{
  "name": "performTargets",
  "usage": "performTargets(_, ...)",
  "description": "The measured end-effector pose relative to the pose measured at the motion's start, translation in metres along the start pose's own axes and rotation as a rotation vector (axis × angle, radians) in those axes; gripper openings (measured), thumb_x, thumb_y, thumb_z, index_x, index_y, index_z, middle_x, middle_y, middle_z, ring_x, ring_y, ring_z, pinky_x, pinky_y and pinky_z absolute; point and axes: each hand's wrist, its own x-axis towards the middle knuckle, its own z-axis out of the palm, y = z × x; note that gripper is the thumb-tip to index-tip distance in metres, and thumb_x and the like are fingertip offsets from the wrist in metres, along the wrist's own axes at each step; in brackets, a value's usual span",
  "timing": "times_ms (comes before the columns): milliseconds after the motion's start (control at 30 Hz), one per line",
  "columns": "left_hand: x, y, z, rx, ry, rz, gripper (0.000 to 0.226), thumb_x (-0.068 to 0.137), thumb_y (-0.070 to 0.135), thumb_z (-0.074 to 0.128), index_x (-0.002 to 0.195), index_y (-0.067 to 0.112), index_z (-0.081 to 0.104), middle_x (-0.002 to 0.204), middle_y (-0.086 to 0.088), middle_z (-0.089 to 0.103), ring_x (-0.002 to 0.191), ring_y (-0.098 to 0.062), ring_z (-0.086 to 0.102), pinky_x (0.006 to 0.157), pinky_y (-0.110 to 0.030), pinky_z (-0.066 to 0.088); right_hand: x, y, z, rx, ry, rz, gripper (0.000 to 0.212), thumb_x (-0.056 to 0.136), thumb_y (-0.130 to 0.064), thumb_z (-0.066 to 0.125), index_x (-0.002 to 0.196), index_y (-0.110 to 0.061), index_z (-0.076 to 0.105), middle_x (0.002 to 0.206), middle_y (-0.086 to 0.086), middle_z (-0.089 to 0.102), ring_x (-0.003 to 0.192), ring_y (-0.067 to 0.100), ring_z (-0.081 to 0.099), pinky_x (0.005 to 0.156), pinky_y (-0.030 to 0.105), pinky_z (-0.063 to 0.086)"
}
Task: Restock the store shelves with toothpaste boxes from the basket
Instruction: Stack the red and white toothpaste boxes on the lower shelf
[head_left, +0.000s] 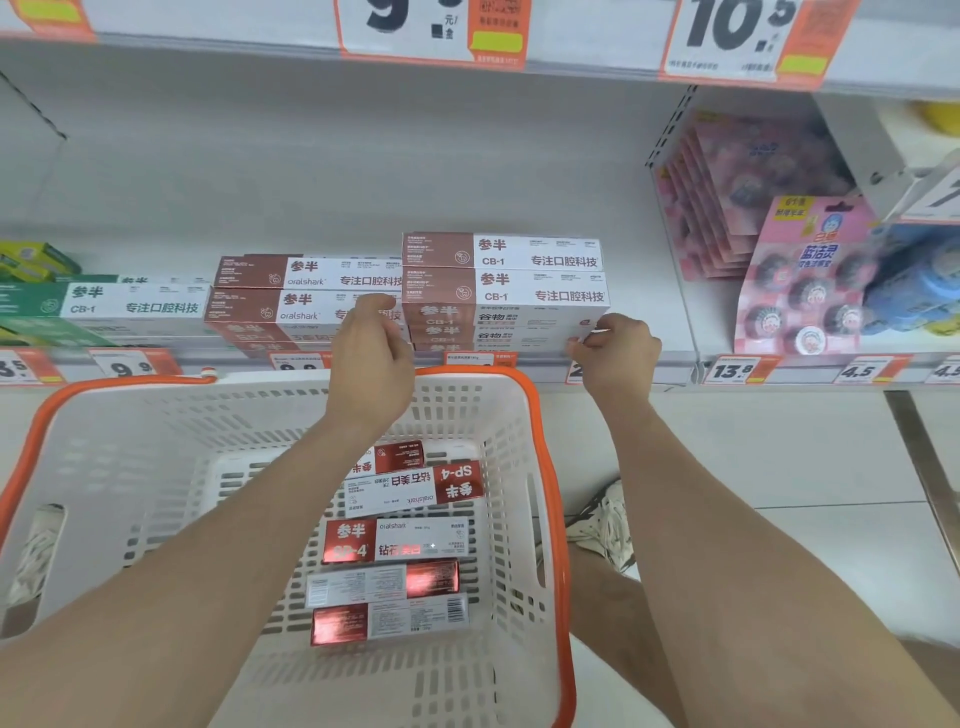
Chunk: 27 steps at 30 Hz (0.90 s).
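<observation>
A stack of brown-and-white CB-1 toothpaste boxes (504, 283) stands on the shelf (649, 364). My right hand (618, 353) pinches the right end of a low box in that stack. Against the stack's left end, my left hand (371, 358) is curled with its thumb up and its fingertips hidden. Below my arms is the white basket with an orange rim (553, 467). Several red SP-4 toothpaste boxes (400, 540) lie flat on its bottom.
Another brown oralshark stack (306, 291) sits just left of my left hand, with green CB-1 boxes (104, 306) further left. Pink toilet-cleaner packs (810, 280) fill the shelf to the right. Price tags line the shelf edge. An upper shelf overhangs. My shoe (602, 519) is beside the basket.
</observation>
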Motion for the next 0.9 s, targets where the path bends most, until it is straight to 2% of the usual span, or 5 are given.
performTargets(133,0.001,-0.003,-0.012,0.004,-0.035,0.003,0.039,0.099,-0.002,0.05,0.137,0.008,0.055,0.101,-0.002,0.064,0.094,-0.025,0.064,0.086,-0.038,0.053,-0.011,-0.006,0.003,-0.014,0.009,0.013,0.016,0.078,-0.007,0.072,0.09,-0.017,0.07,0.061,-0.011,0.068,0.08,0.024,0.073,0.076,0.028,0.054)
performTargets(367,0.001,-0.007,-0.02,0.031,-0.143,0.011,0.043,0.101,0.0,0.048,0.143,0.007,0.054,0.113,-0.004,0.064,0.101,-0.028,0.067,0.092,-0.044,0.055,-0.013,-0.011,0.002,-0.035,0.048,0.006,0.008,0.085,-0.003,0.071,0.087,-0.011,0.074,0.083,0.007,0.079,0.083,0.028,0.067,0.07,0.025,0.04)
performTargets(600,0.004,-0.003,-0.01,0.021,-0.166,-0.018,0.045,0.101,0.0,0.044,0.143,0.008,0.058,0.126,-0.006,0.067,0.091,-0.023,0.063,0.087,-0.032,0.052,-0.01,-0.008,-0.001,-0.051,0.035,-0.025,0.005,0.083,-0.003,0.071,0.078,-0.002,0.071,0.068,0.012,0.075,0.074,0.036,0.069,0.075,0.041,0.057)
performTargets(733,0.004,-0.004,-0.008,0.011,-0.152,-0.025,0.043,0.101,0.001,0.044,0.142,0.007,0.059,0.125,-0.004,0.068,0.09,-0.02,0.06,0.087,-0.031,0.051,-0.012,-0.003,0.001,-0.007,0.04,-0.018,0.015,0.086,-0.005,0.074,0.077,-0.016,0.069,0.073,0.009,0.077,0.076,0.03,0.071,0.067,0.018,0.05)
performTargets(900,0.002,-0.001,-0.008,0.002,-0.147,-0.005,0.037,0.1,-0.003,0.043,0.126,0.008,0.066,0.115,-0.002,0.067,0.087,-0.023,0.06,0.08,-0.029,0.047,-0.012,-0.003,0.0,0.035,0.045,0.014,0.006,0.087,-0.008,0.077,0.086,-0.013,0.076,0.084,0.006,0.079,0.081,0.026,0.072,0.075,0.029,0.053)
